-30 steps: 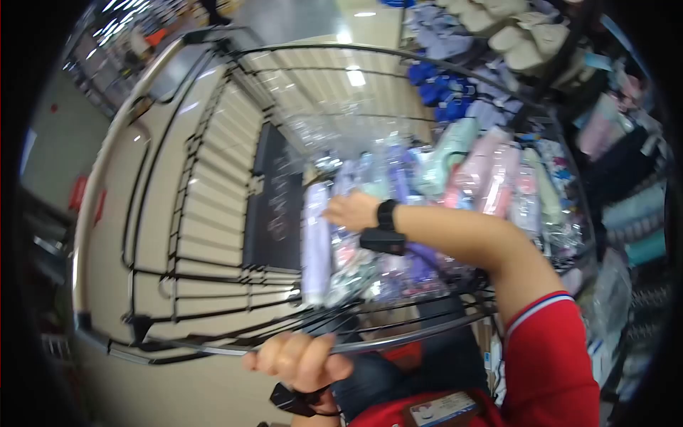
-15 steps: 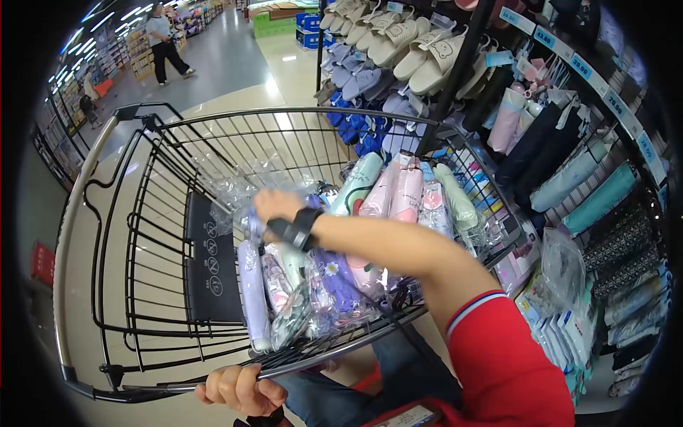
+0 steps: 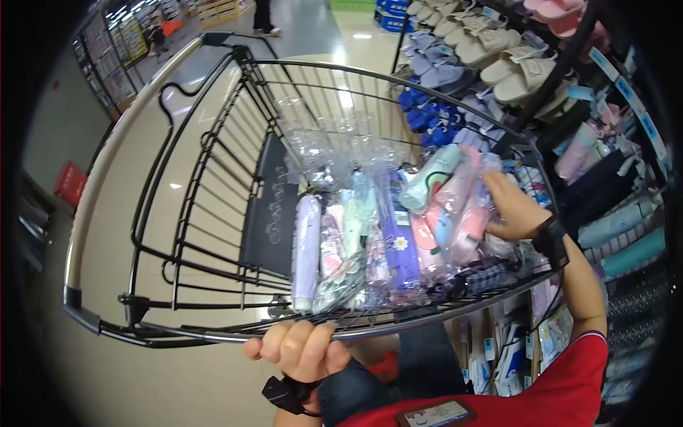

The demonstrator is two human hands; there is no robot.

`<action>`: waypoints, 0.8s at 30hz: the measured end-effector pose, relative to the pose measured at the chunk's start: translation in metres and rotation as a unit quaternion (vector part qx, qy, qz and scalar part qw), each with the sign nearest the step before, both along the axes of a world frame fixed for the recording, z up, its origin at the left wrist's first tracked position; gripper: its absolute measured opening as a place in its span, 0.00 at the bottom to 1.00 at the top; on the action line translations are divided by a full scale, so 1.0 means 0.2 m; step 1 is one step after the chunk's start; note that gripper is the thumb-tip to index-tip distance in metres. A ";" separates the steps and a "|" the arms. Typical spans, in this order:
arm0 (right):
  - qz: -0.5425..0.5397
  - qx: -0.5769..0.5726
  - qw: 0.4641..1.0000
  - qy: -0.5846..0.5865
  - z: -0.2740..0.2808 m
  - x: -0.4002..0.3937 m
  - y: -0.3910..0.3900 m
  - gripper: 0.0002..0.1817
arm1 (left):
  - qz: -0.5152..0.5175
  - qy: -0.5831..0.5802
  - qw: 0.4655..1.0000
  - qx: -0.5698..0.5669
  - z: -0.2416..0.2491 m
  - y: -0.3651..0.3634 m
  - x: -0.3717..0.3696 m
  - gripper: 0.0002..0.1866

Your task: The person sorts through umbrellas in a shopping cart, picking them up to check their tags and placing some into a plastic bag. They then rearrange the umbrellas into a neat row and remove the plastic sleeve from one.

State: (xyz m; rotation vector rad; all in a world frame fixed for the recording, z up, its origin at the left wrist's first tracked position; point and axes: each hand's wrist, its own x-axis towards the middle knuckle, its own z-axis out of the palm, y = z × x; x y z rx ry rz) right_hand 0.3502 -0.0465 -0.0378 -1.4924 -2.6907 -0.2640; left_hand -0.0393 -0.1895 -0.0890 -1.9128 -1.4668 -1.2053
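Observation:
My left hand [image 3: 302,349] is wrapped round the near rim of the black wire shopping cart [image 3: 398,329]. At the cart's right side, my right hand [image 3: 514,205] lies against pink umbrellas in clear plastic [image 3: 469,220], its fingers partly hidden by the wrapping; whether it grips one I cannot tell. Left of them are a mint umbrella [image 3: 432,176], a purple umbrella with a daisy [image 3: 400,238] and a lilac one [image 3: 306,249]. Crumpled clear plastic [image 3: 341,146] covers the cart's far end.
Slippers [image 3: 491,53] hang on a rack beyond the cart. Umbrellas and other goods [image 3: 615,228] hang on the right shelving with price labels. A person's legs [image 3: 263,18] show in the far aisle. A red box-like object [image 3: 71,186] is at the left.
My right hand has moved from the cart's middle left to the umbrellas on its right. The view has shifted, and the purple umbrella now shows fully. My left hand still holds the rim.

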 end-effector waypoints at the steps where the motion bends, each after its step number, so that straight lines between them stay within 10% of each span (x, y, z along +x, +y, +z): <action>1: 0.011 -0.002 1.000 0.008 0.05 -0.09 0.01 0.34 | 0.011 0.008 1.000 -0.002 0.00 0.00 0.00 0.08; 3: -0.080 -0.038 0.981 -0.170 0.21 -0.27 0.00 0.36 | 0.004 -0.010 1.000 -0.010 0.00 -0.01 0.01 0.08; 8: 0.257 -0.086 0.962 0.038 -0.06 -0.87 0.13 0.24 | 0.021 -0.010 1.000 -0.006 -0.02 -0.01 0.02 0.05; 14: 0.430 -0.076 0.900 0.002 -0.76 -1.39 0.17 0.16 | 0.022 -0.014 1.000 -0.009 -0.01 0.00 0.02 0.05; 24: 0.372 0.036 0.926 0.051 -0.91 -1.38 0.13 0.16 | 0.032 -0.038 0.999 -0.001 -0.02 0.00 0.04 0.04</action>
